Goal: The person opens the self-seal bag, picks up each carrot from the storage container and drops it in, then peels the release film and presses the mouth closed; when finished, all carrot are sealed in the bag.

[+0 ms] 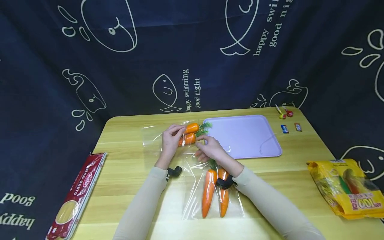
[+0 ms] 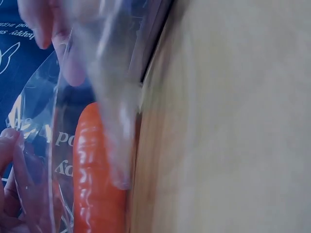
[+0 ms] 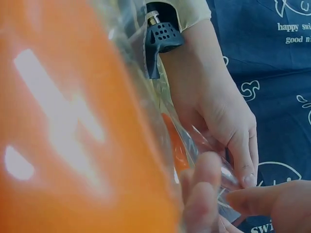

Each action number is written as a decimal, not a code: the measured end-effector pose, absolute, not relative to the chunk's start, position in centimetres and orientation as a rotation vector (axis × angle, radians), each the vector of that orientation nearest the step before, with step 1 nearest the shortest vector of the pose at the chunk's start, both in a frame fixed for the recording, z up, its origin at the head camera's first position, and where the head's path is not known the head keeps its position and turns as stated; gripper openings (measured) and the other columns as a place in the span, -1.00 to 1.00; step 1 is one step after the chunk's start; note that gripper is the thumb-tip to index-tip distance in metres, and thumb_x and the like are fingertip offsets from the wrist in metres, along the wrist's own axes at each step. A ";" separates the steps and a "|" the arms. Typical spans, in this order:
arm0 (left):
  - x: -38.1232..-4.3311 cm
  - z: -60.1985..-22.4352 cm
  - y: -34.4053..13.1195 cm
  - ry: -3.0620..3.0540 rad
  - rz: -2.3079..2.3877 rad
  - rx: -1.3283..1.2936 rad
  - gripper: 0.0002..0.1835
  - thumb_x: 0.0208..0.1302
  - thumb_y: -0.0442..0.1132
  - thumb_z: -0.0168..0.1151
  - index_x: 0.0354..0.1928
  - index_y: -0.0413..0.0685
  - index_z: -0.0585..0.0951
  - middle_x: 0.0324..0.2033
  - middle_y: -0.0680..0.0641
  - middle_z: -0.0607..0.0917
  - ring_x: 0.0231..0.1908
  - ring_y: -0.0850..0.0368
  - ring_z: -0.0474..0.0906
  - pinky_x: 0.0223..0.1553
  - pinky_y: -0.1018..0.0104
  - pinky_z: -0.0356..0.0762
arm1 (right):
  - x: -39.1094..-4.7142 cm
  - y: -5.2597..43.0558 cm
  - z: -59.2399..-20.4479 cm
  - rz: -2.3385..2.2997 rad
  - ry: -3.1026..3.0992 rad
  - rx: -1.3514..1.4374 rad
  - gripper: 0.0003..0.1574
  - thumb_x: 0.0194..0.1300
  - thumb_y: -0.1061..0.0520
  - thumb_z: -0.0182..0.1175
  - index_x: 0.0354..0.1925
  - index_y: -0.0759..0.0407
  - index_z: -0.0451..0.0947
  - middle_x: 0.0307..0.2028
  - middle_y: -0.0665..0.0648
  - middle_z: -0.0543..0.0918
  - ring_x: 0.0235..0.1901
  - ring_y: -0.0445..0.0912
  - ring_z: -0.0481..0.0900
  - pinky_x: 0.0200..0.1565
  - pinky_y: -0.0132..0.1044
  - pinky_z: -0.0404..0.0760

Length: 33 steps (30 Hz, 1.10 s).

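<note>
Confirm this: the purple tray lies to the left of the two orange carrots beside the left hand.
Not quite: the head view shows the purple tray to the right of the two orange carrots beside the left hand.

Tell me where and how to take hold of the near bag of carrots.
I'd grip the near bag around the wider upper half of both carrots, coming from the left. They lie side by side, tapering toward the near end; their left flank is uncovered, while a black wrist camera blocks part of the right-hand one.
</note>
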<state>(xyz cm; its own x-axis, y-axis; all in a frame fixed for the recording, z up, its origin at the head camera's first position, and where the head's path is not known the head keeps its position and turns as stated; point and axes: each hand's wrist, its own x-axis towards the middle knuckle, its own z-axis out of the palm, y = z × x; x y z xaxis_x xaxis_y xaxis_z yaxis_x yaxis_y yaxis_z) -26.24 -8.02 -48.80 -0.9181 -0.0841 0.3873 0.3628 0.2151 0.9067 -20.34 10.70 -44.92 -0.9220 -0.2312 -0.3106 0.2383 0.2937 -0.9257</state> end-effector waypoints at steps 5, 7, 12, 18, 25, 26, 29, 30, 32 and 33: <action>-26.0 -48.4 -8.5 -2.171 -1.754 -0.339 -0.81 0.26 -0.21 0.40 -0.13 -0.09 0.78 -0.16 -0.08 0.76 -0.22 0.18 0.67 -0.16 0.52 0.65 | -20.4 10.5 -45.7 -1.673 2.190 0.020 -0.64 0.47 0.09 0.11 0.11 0.26 0.57 -0.35 0.26 0.77 -0.60 -0.10 0.71 -0.53 -0.24 0.72; -25.9 -47.5 -9.2 -2.258 -1.690 -0.369 -0.79 0.27 -0.20 0.39 -0.09 -0.08 0.77 -0.13 -0.06 0.74 -0.21 0.14 0.67 -0.13 0.44 0.68 | -20.4 10.3 -45.9 -1.664 2.201 0.007 -0.66 0.48 0.11 0.10 0.05 0.30 0.60 -0.33 0.24 0.78 -0.57 -0.10 0.72 -0.52 -0.25 0.72; -27.7 -43.1 -11.1 -2.637 -1.385 -0.497 -0.76 0.33 -0.21 0.32 0.00 -0.03 0.73 0.00 -0.05 0.68 -0.04 0.01 0.64 0.09 0.10 0.64 | -20.3 10.1 -46.0 -1.684 2.197 -0.001 -0.70 0.48 0.17 0.08 -0.01 0.33 0.63 -0.33 0.23 0.78 -0.55 -0.10 0.72 -0.47 -0.19 0.75; -33.4 -40.5 -10.7 -2.979 -1.127 -0.792 -0.81 0.36 -0.22 0.25 -0.05 -0.04 0.71 0.11 -0.06 0.64 0.07 -0.04 0.60 0.15 0.04 0.59 | -20.2 10.4 -46.0 -1.695 2.216 0.021 -0.73 0.47 0.17 0.13 -0.05 0.33 0.64 -0.33 0.24 0.78 -0.57 -0.10 0.71 -0.46 -0.15 0.75; -37.5 -43.2 -8.3 -3.170 -1.118 -0.974 -0.84 0.38 -0.31 0.20 -0.11 -0.01 0.72 -0.07 0.00 0.70 -0.07 0.07 0.51 0.04 0.23 0.48 | -19.8 10.5 -46.3 -1.668 2.226 0.012 -0.74 0.47 0.16 0.13 -0.06 0.32 0.65 -0.34 0.21 0.79 -0.55 -0.09 0.73 -0.46 -0.16 0.75; -37.6 -43.6 -8.0 -3.191 -1.142 -0.966 -0.84 0.38 -0.33 0.19 -0.13 -0.01 0.72 -0.09 0.00 0.71 -0.08 0.07 0.49 0.04 0.25 0.46 | -19.8 10.5 -46.4 -1.663 2.227 0.008 -0.74 0.47 0.16 0.13 -0.06 0.32 0.65 -0.35 0.21 0.79 -0.56 -0.10 0.73 -0.46 -0.16 0.75; -37.7 -44.5 -7.2 -3.221 -1.286 -0.866 -0.83 0.39 -0.38 0.16 -0.19 -0.03 0.72 -0.12 -0.02 0.70 -0.10 0.09 0.49 0.01 0.31 0.46 | -19.7 10.4 -46.5 -1.658 2.229 -0.001 -0.73 0.47 0.16 0.13 -0.06 0.32 0.65 -0.35 0.20 0.79 -0.56 -0.11 0.72 -0.47 -0.18 0.75; -37.7 -44.6 -7.0 -3.217 -1.354 -0.807 -0.82 0.39 -0.41 0.15 -0.21 -0.05 0.72 -0.14 -0.04 0.70 -0.13 0.07 0.49 -0.03 0.31 0.49 | -19.7 10.3 -46.5 -1.661 2.228 -0.002 -0.73 0.47 0.16 0.13 -0.06 0.32 0.65 -0.34 0.21 0.79 -0.57 -0.11 0.72 -0.48 -0.19 0.74; -37.6 -44.8 -6.7 -3.188 -1.462 -0.696 -0.82 0.38 -0.43 0.14 -0.23 -0.08 0.71 -0.17 -0.07 0.69 -0.18 0.05 0.53 -0.12 0.31 0.56 | -19.7 10.3 -46.4 -1.662 2.231 -0.006 -0.73 0.48 0.16 0.12 -0.06 0.32 0.65 -0.33 0.22 0.79 -0.57 -0.11 0.71 -0.49 -0.20 0.74; -37.5 -44.8 -6.6 -3.169 -1.499 -0.654 -0.82 0.38 -0.44 0.14 -0.23 -0.08 0.71 -0.17 -0.08 0.69 -0.19 0.04 0.54 -0.14 0.31 0.58 | -19.7 10.3 -46.4 -1.664 2.233 -0.011 -0.73 0.48 0.17 0.12 -0.05 0.32 0.65 -0.33 0.22 0.79 -0.57 -0.11 0.71 -0.50 -0.20 0.74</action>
<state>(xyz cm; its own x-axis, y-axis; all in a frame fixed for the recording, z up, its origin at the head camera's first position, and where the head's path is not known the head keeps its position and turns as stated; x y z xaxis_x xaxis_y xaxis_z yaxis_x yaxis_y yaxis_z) -37.52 -6.62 -44.81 -0.8468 0.4846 -0.2191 0.1379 0.5981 0.7895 -19.68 10.32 -46.38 -0.9369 -0.2148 -0.2759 0.2029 0.3086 -0.9293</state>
